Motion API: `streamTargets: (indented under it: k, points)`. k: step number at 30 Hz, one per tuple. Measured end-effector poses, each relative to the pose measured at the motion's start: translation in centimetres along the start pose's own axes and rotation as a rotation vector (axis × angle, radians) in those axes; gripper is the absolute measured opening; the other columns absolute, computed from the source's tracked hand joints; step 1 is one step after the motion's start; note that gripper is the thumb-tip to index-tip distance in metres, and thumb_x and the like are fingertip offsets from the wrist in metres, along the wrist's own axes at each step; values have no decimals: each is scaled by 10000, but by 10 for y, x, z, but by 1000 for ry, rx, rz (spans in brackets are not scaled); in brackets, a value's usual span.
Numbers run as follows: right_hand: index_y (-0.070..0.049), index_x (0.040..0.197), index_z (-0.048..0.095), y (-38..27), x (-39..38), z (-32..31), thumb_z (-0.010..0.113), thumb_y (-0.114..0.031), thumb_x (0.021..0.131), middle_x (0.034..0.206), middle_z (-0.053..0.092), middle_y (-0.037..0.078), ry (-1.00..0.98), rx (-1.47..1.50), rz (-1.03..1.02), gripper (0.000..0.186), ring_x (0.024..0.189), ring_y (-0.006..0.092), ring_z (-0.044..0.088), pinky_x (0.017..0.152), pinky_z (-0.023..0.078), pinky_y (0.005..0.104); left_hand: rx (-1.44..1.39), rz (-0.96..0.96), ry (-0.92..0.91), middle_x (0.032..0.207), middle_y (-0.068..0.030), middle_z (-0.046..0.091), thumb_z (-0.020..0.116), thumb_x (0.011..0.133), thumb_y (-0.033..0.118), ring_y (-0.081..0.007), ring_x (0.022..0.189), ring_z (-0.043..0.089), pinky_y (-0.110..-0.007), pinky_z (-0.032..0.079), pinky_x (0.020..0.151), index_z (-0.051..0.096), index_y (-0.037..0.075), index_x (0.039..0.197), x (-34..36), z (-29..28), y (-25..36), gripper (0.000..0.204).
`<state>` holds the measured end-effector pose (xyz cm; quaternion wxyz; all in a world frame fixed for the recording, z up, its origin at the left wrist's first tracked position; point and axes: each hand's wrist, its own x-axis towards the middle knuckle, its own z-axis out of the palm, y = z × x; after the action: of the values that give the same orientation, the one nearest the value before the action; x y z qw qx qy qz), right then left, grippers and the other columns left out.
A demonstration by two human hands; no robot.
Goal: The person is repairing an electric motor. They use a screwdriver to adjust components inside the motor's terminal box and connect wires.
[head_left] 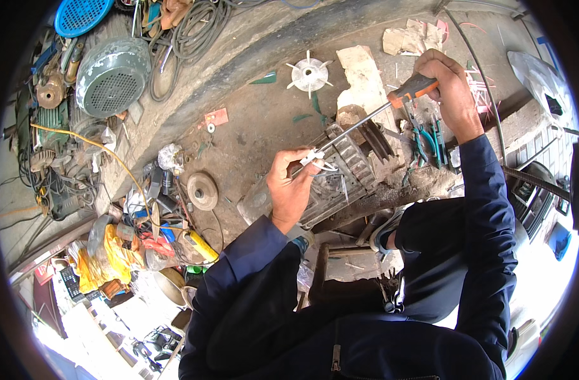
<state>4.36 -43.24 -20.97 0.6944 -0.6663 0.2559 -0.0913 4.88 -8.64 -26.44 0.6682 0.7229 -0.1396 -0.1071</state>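
Screwdriver in R fingers; dusty flr w/ fan wheel (clutter L).

- screwdriver handle: orange and dark, matt, plastic-looking; its shaft: smooth, shiny metal;
- small connector: smooth white plastic by its look;
- finned housing in the middle: rough, dull grey metal;
- round disc to its left: metal-looking, matt and grimy;
- motor, far left: metal under chipped, worn grey paint;
- basket-like cover, far left: smooth blue plastic;
- yellow bag, near left: crinkled, glossy plastic;
- torn sheet, far: matt paper or card;
- right sleeve: dark, smooth cloth;
- floor: rough, dusty, matt
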Motion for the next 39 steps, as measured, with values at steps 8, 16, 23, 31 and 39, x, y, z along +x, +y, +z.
streamTargets:
  k: [8,16,23,31,39]
  points:
    - [-45,907,659,0,-1,0,567,-206,902,723,497,-49,6,-15,10,186,638,47,374,578,270,239,-52,-28,-1,1153,-130,703,770,908,-44,-157,1051,685,-286,577,914,611,-9,1099,-1,1,1,251]
    - [-69,973,690,-1,9,-14,586,-230,922,847,614,-21,-218,-147,-73,198,759,69,510,642,379,226,-68,-41,-10,1146,-123,702,784,913,-8,-149,1042,664,-290,556,915,609,-1,1099,-2,-1,0,256]
    - [-50,1007,684,-17,3,-14,651,-300,973,809,615,-16,-250,-448,-16,254,702,84,521,628,419,267,-64,-59,5,1127,-148,718,777,901,-47,-165,1044,690,-292,580,910,615,-22,1067,-4,-2,0,233]
    - [-62,997,708,-25,-9,-7,728,-417,962,845,653,20,-180,-207,-10,357,781,118,574,737,465,294,-60,-37,-4,1112,-140,721,781,894,-55,-163,1033,690,-293,576,908,628,-20,1055,-4,-4,-3,224]
    - [-59,1082,689,-32,-12,-12,726,-442,954,821,622,19,-231,-461,90,406,769,110,577,701,453,294,-62,-29,-11,1116,-129,723,784,899,-42,-154,1022,681,-292,561,899,624,1,1066,-5,-5,-4,236]
